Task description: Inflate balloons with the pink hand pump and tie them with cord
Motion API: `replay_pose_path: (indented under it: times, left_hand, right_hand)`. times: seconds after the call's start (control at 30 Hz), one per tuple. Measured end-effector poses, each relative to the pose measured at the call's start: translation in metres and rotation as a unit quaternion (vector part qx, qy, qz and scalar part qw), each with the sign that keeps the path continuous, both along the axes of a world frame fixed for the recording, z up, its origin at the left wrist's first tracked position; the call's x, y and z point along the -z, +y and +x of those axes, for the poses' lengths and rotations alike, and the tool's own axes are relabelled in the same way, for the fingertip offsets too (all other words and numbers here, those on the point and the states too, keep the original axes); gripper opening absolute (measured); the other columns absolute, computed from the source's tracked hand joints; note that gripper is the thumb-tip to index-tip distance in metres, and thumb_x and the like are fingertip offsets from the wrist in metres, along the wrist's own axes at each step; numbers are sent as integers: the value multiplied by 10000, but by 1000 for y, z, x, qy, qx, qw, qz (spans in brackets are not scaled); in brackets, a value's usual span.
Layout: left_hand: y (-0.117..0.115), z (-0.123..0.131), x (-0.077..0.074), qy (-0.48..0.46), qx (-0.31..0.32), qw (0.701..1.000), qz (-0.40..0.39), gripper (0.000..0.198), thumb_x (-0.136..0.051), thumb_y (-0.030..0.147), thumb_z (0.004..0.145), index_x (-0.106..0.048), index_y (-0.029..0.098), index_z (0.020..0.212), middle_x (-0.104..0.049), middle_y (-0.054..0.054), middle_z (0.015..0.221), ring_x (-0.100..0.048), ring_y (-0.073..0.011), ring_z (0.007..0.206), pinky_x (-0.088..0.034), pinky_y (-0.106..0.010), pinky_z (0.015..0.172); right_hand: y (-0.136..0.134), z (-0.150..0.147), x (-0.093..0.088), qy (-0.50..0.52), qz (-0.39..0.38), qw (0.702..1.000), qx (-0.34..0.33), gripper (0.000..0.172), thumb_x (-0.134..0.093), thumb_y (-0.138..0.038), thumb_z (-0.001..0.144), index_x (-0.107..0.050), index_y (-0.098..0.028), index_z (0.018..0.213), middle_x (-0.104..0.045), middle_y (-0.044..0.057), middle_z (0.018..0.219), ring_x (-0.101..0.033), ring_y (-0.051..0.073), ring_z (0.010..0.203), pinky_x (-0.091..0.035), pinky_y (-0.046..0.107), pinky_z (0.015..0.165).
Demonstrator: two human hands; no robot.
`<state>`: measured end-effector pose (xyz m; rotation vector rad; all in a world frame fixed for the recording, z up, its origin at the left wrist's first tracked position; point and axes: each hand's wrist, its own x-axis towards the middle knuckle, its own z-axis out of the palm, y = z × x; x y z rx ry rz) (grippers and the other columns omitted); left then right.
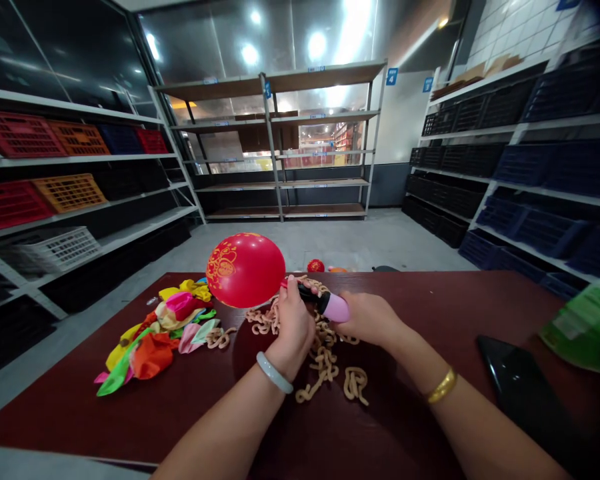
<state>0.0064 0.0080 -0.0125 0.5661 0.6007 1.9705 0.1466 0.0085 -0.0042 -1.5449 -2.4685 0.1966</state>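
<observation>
A partly inflated red balloon (250, 270) with gold print points left over the table. My left hand (295, 323) is closed around its neck, where it meets the black nozzle of a balloon pump. My right hand (367, 317) grips the pink pump (336, 309) from the right side. Beneath both hands lie many tan, curly rubber strips (324, 357), probably uninflated long balloons, though I cannot tell for sure. To the left sits a pile of flat balloons in several colours (153, 353).
The dark red table (200, 417) carries a black phone (523, 380) and a green plastic bag or bottle (587, 327) at the right. Beyond its far edge a small red ball (315, 265) shows. Shelves with crates (70, 193) line both sides, and a metal rack (275, 187) stands at the back.
</observation>
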Motion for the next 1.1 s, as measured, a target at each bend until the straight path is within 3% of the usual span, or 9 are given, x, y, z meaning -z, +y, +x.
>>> replay_pose_path:
  times: [0.13,0.33,0.43,0.53,0.83,0.97,1.1]
  left_hand:
    - [8,-24,-6,4,-29,999,14,239,-642,321,807,-444,197,758,-525,35,604,-524,-110,523,-429,-252,549]
    - [27,-86,-18,-33,-94,995,-1,222,-602,272,811,-406,202,735,-491,44,573,-501,-106,487,-386,-238,498]
    - [29,-96,-20,-51,-107,993,-10,227,-607,270,809,-402,202,740,-486,50,576,-497,-98,480,-385,-233,499]
    - [28,-83,-14,-55,-96,994,-1,259,-638,298,795,-400,205,755,-493,50,590,-508,-99,498,-397,-234,515]
    - [9,-4,13,-13,-27,999,-16,249,-645,362,814,-458,200,792,-527,41,612,-519,-107,525,-452,-262,568]
    - [4,5,13,-3,-22,1000,-9,270,-634,413,820,-474,199,788,-531,33,614,-521,-111,526,-454,-265,565]
    - [6,-3,6,-3,-17,1000,-1,260,-637,394,820,-470,200,774,-530,37,597,-517,-111,517,-446,-262,557]
  right_hand:
    - [4,1,0,8,-24,1000,-9,391,-629,-518,710,-616,-245,990,-706,43,893,-657,240,787,-306,281,559]
    - [14,14,1,-6,-47,999,-19,358,-655,-492,688,-637,-252,952,-702,33,857,-641,227,755,-317,280,561]
    - [18,22,0,-13,-52,998,-26,346,-661,-488,678,-640,-258,936,-702,20,855,-638,215,750,-326,277,561]
    - [20,26,0,-33,-35,998,-28,369,-671,-489,658,-642,-254,942,-703,25,860,-637,218,745,-329,279,561]
    - [7,6,3,-5,-32,999,-26,347,-650,-459,667,-637,-242,938,-705,31,849,-640,211,726,-303,273,538]
    - [4,4,3,13,-27,999,-28,342,-645,-465,661,-632,-242,919,-702,27,821,-636,219,713,-298,276,530]
    - [6,5,5,31,-22,999,-28,356,-637,-479,674,-631,-249,947,-705,23,830,-638,221,715,-298,278,527]
